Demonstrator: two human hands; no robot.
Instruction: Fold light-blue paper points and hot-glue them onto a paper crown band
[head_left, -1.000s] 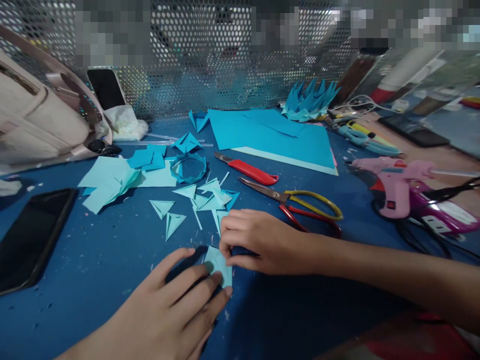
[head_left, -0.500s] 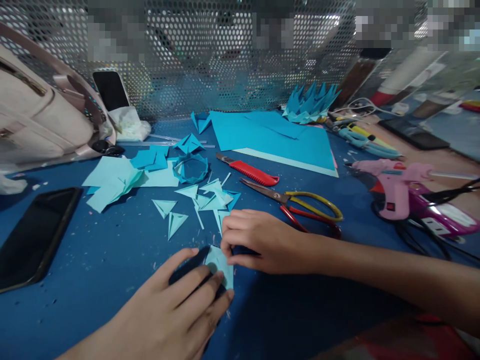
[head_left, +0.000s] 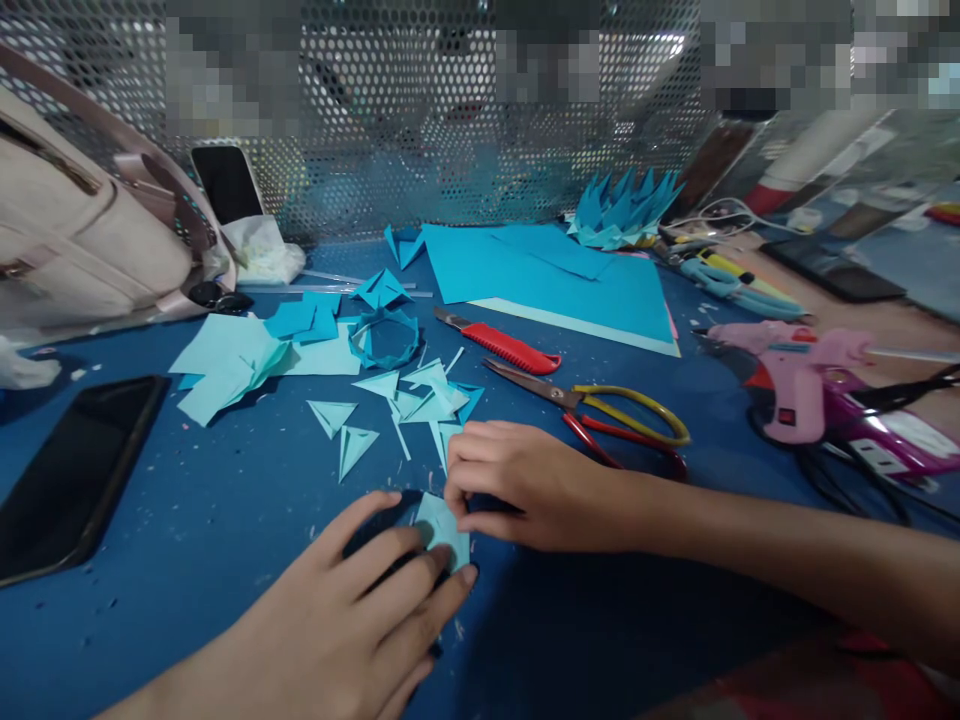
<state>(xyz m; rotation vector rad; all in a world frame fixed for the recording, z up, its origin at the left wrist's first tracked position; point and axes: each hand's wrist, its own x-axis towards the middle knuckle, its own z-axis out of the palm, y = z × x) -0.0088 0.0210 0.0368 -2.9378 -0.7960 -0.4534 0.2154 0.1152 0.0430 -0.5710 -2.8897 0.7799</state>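
- Pressing paper piece [head_left: 444, 527] flat between both hands, left hand [head_left: 352, 620] fingers outstretched.
- Pinching its far edge with right hand [head_left: 525, 485] fingertips.
- Likely handling light, flimsy, crease-prone; gripping best at edges.

On the surface [head_left: 225, 540], a paper piece [head_left: 444, 524] lies between my left hand [head_left: 352, 615] and right hand [head_left: 529, 485]; scissors [head_left: 576, 398] behind the right hand; phone [head_left: 75, 475] at far left.
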